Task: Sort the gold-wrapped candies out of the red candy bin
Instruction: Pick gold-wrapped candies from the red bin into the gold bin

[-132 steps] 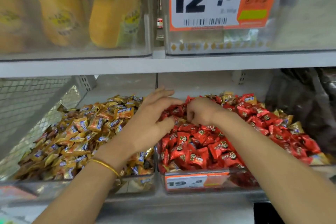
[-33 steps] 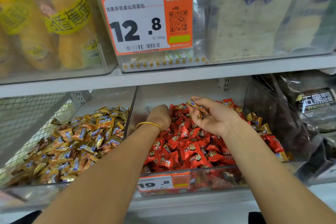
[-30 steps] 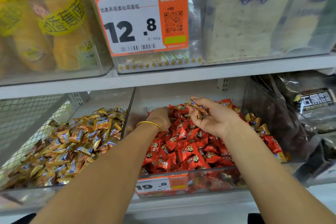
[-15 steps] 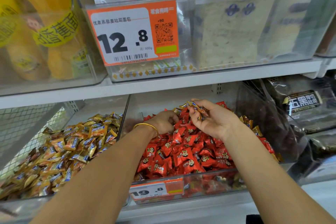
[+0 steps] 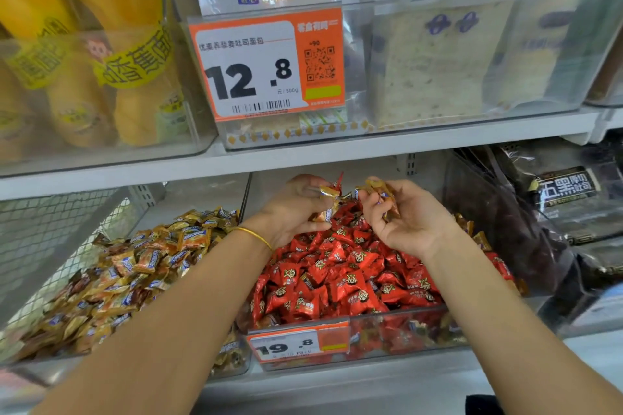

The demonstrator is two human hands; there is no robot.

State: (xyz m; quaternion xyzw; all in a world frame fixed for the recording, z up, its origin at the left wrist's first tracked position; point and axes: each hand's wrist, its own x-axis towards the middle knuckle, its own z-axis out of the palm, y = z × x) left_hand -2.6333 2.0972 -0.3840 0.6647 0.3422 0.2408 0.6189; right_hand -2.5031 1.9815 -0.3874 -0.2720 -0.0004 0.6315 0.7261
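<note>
Gold-wrapped candies (image 5: 384,195) lie in your cupped right hand (image 5: 409,222). Another gold candy (image 5: 327,192) is pinched in your left hand (image 5: 293,209). Both hands are over the far end of the red candy bin (image 5: 397,327). Close your right fingers tighter so nothing drops back. Carry it all left to the gold candy bin (image 5: 128,266). Gold strays (image 5: 480,241) lie along the right wall.

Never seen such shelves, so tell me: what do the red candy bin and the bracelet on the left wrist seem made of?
Red candy bin: clear, glossy plastic probably; the red candies show through its front wall. Bracelet: thin gold-coloured band, likely metal, judging by its bright sheen.
</note>
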